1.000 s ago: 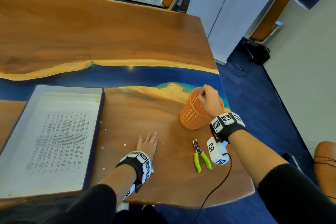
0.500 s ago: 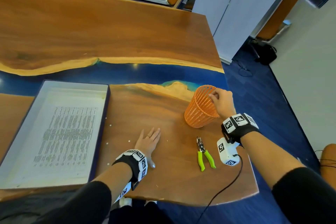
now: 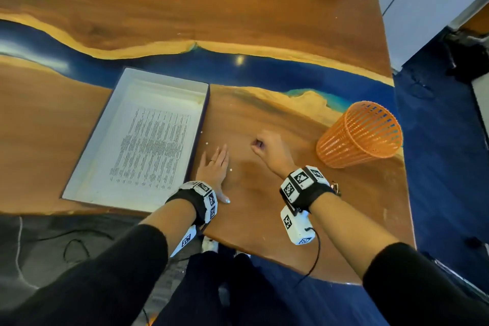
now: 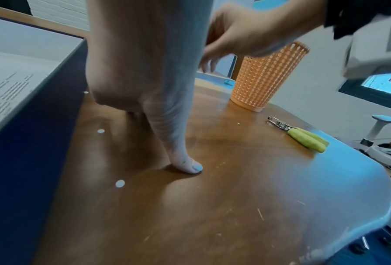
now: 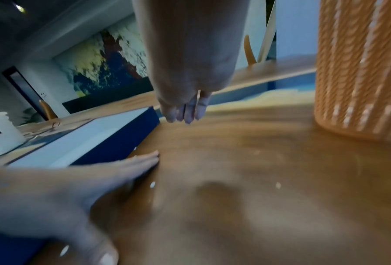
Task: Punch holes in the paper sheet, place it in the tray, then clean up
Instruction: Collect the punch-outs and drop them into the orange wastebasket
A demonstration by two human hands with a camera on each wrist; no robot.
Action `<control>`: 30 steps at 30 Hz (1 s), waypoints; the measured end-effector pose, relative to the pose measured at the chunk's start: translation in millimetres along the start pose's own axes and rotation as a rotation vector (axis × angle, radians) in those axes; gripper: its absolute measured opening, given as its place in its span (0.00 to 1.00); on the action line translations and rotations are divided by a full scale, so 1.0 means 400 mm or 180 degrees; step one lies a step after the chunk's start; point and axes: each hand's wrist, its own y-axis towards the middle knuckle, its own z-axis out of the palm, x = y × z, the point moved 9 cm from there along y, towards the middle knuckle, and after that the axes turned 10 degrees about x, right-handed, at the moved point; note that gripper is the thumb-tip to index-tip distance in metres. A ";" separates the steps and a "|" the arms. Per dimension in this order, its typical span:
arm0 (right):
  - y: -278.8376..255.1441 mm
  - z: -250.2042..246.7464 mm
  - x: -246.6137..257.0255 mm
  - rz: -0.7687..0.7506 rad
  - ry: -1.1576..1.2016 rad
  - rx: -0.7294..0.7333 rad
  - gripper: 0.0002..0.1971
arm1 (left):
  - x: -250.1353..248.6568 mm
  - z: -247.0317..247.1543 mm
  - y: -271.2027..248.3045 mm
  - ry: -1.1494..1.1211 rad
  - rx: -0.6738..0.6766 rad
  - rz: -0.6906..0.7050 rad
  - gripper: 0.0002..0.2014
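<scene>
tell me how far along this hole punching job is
Done: the paper sheet lies in the tray, and the hole punch is set down. In hand: the left hand lies flat on the table; the right hand hovers curled. Left: paper dots, near the orange basket.

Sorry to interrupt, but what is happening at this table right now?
A person is clearing up after punching paper. The printed sheet lies in the tray. The left hand rests flat on the table among paper dots. The right hand, fingers curled, hovers nearby. The orange basket and punch stand untouched.
</scene>
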 end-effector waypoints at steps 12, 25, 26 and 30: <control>0.031 0.224 -0.002 0.0179 0.0115 0.0715 0.06 | 0.003 0.015 0.008 -0.0077 -0.0060 -0.0068 0.71; 0.012 0.228 0.022 -0.0096 -0.0379 0.0820 0.05 | -0.001 0.011 0.007 0.0042 -0.0060 -0.0135 0.71; 0.013 0.228 0.024 -0.0107 -0.0379 0.0835 0.04 | -0.002 0.011 0.006 0.0044 -0.0067 -0.0137 0.71; 0.018 0.234 0.023 -0.0093 -0.0328 0.0883 0.02 | -0.005 0.009 0.002 0.0065 -0.0042 -0.0159 0.70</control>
